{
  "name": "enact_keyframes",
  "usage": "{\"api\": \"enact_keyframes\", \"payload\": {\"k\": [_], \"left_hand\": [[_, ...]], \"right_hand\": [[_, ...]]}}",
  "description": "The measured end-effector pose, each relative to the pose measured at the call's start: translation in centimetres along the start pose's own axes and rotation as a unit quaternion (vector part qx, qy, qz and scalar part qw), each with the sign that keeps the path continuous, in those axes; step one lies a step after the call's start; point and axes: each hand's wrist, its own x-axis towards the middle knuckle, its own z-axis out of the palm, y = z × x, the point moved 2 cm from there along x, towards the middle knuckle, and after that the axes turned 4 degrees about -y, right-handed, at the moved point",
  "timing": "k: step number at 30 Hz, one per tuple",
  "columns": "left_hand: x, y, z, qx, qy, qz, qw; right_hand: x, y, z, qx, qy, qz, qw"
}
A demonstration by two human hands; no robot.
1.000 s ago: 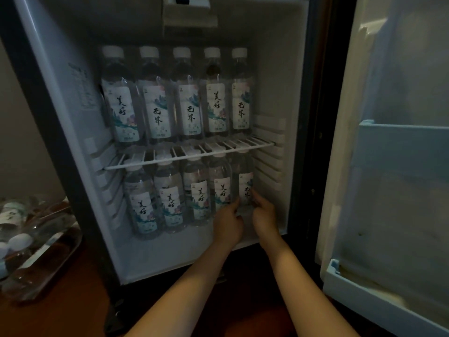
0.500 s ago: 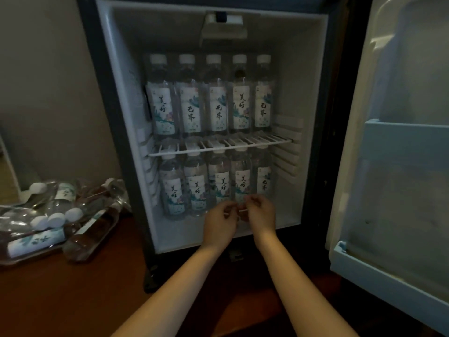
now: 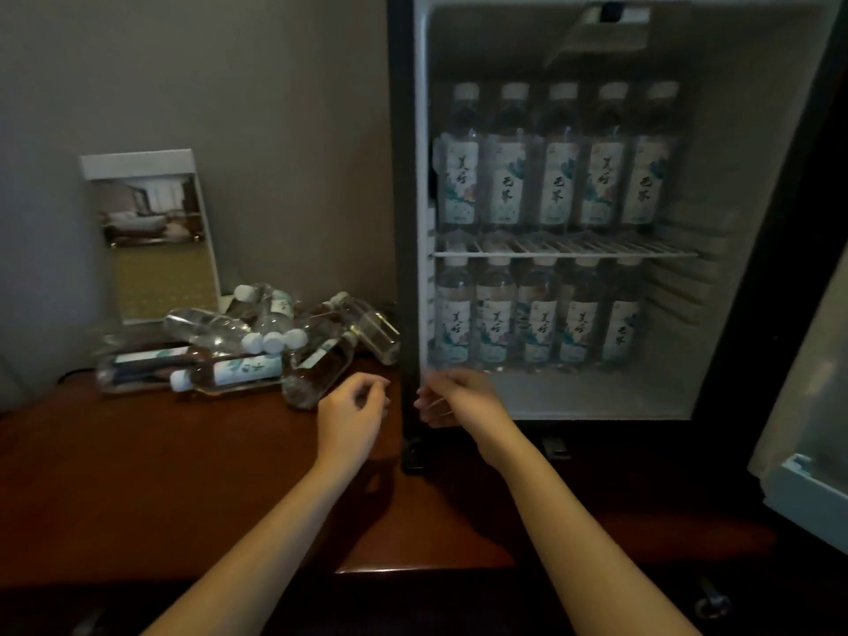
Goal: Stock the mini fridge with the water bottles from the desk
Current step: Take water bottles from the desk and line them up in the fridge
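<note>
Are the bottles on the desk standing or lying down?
Lying down: the desk bottles sit heaped on their sides.

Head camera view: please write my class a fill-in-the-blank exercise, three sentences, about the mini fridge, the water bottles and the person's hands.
1. The white wire shelf inside the black mini fridge carries ____ upright clear plastic water bottles with white caps.
2. The loose clear water bottles lie piled on the brown wooden desk, on the fridge's ____ side.
3. The left hand and the right hand each hold ____.

Missing words: five; left; nothing.
</note>
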Motion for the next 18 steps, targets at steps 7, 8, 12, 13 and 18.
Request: {"api": "enact_keyframes", "payload": {"k": [7,8,12,13,18], "left_hand": [[2.7,-3.8,-6.2,0.079,0.092,-0.043,0.992],[3.1,-4.3,-6.7,0.09,0.1,-0.05,0.99],[5.2,-6.9,-7.3,0.134,0.117,-0.097,0.979],[5.8,-7.6,-7.2,0.138,0.111,-0.119,0.977],[8.8,-9.3,-6.0,0.076,0.056,-0.218,0.971]], "right_hand": [[1.9,0.2,6.3,-0.081,-0.134,-0.02,0.987],[2.4,0.4,6.9,-0.086,-0.129,-0.017,0.988],[4.9,1.7,9.0,-0.08,-0.088,0.01,0.993],[5.6,2.1,9.4,-0.075,-0.078,0.017,0.994],[8.8,3.4,11.2,-0.04,-0.03,0.048,0.998]]}}
